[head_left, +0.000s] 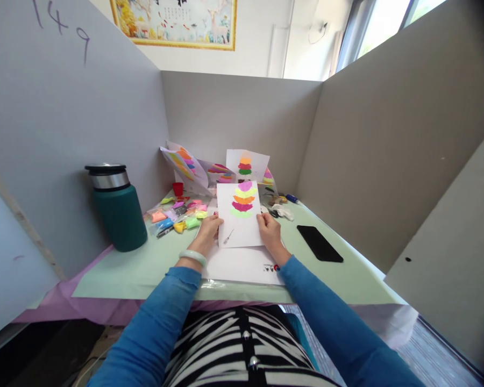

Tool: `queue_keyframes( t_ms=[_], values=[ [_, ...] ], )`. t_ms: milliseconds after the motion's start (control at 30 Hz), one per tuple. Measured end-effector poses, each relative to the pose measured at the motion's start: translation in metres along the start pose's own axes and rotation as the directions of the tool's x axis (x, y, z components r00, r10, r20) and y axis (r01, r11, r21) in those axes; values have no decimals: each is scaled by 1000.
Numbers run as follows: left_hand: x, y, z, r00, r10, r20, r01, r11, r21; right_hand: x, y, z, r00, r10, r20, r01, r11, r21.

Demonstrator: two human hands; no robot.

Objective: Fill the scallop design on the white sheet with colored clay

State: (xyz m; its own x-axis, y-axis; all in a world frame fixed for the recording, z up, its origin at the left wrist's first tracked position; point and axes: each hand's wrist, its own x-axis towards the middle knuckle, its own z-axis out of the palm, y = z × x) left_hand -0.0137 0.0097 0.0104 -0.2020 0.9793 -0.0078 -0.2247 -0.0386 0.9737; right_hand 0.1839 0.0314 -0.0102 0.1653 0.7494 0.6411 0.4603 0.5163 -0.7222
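Between my two hands a sheet of white paper (226, 217) is held up, tilted towards me. It bears stacked wavy bands of purple, yellow, orange, dark red and light green, and a small dark drawn mark near its lower left. My left hand (210, 232) grips the left edge, with a pale bangle on the wrist. On the right edge my right hand (271, 232) pinches the same sheet. Beneath them a larger white sheet (234, 264) with red and black print lies on the table.
Colourful packets (180, 226) and a pen (165, 232) lie to the left, near a green flask (119, 212) and a red cup (178, 188). More coloured sheets (247, 163) lean at the back. A black phone (319, 243) lies right, beside a crumpled white item (283, 212). Grey partitions (242, 110) enclose the table.
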Motion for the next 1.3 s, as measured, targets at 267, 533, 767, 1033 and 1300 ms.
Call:
queue_keyframes(
  t_ms=[267,533,767,1033,1300],
  values=[
    [-1,0,-3,1000,2,18,-2,1000,20,-2,-2,-2,1000,3,-9,-3,1000,6],
    [-4,2,1,999,-33,4,33,997,-67,-1,-4,-2,1000,7,0,-7,1000,5],
    [-5,4,3,1000,-12,-14,11,998,-66,-1,-5,-3,1000,3,7,-3,1000,-5],
    [-11,7,3,999,-4,41,4,1000,14,-1,-3,-2,1000,2,8,-2,1000,-2],
    [-8,4,2,1000,-11,-17,10,999,-50,-2,-4,-1,1000,-9,27,10,1000,-14]
  ],
)
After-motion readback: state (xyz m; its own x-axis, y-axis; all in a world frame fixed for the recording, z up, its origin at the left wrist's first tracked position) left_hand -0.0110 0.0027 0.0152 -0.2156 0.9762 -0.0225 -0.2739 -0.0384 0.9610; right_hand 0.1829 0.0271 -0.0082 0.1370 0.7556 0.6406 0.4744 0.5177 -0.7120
